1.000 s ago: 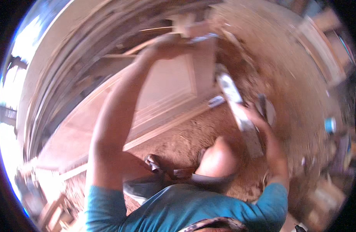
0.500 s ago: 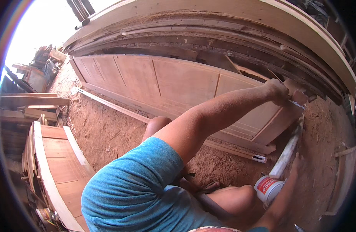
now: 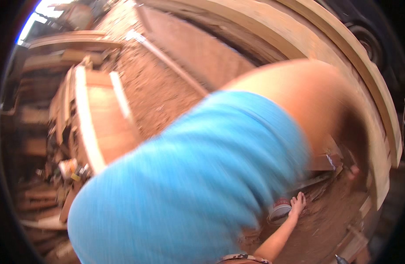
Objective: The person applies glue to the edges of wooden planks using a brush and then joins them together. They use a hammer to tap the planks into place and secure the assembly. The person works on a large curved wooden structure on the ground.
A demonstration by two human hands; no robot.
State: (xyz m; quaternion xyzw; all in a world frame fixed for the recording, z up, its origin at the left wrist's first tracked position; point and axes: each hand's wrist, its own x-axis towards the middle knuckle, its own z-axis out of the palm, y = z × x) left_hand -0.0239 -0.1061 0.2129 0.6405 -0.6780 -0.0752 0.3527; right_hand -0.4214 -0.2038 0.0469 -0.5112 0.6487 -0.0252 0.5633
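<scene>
My left arm, in a blue sleeve, reaches across the middle and bends down at the right. Its blurred left hand (image 3: 353, 170) is low beside the near end of a wooden panel (image 3: 193, 46), and its fingers are smeared by motion. My right hand (image 3: 298, 203) is stretched out with fingers apart, next to a small white and red bucket (image 3: 280, 210) on the dirt floor. Nothing shows in its fingers. Most of the panel's near half is hidden behind my arm and sleeve.
A long wooden strip (image 3: 174, 66) lies on the reddish dirt floor (image 3: 145, 94) alongside the panel. Another panelled board (image 3: 101, 114) leans at the left by stacked timber (image 3: 70, 42). Long thick planks (image 3: 343, 57) curve along the far right.
The view has swung and dropped closer to my left shoulder. My left hand has left the panel's top corner and moved lower. My right hand now shows beside the bucket with fingers extended.
</scene>
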